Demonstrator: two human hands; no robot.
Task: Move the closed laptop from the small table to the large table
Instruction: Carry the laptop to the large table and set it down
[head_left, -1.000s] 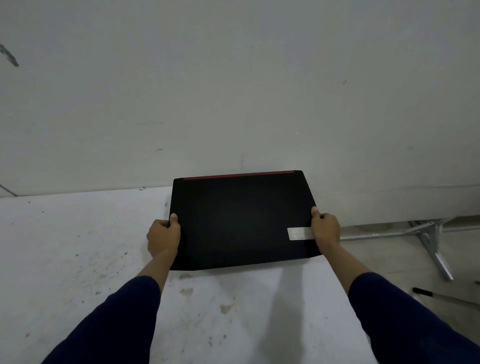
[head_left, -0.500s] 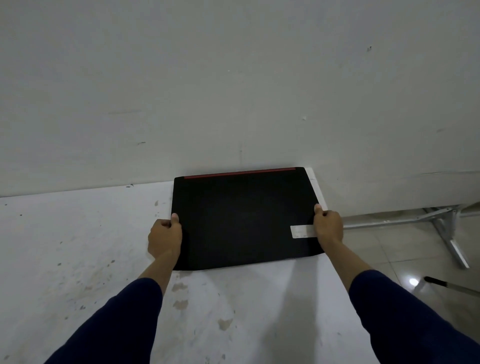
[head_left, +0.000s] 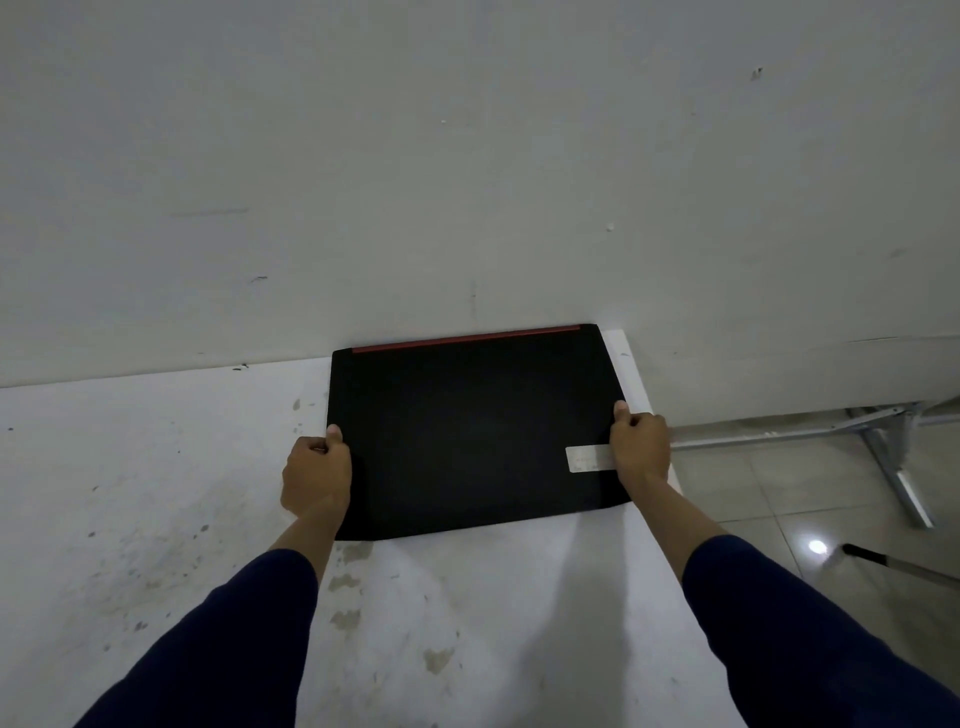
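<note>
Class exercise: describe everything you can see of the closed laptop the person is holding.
The laptop is closed, with a matte black lid, a thin red strip along its far edge and a pale label near its right side. It lies roughly flat over the far right corner of the white table, close to the wall. The left hand and right hand grip its side edges. Whether it rests on the tabletop cannot be told.

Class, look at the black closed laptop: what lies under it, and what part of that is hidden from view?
The laptop is over a white, stained table, near its right edge by the wall. The tabletop beneath is covered. Left hand and right hand grip its sides.
</note>
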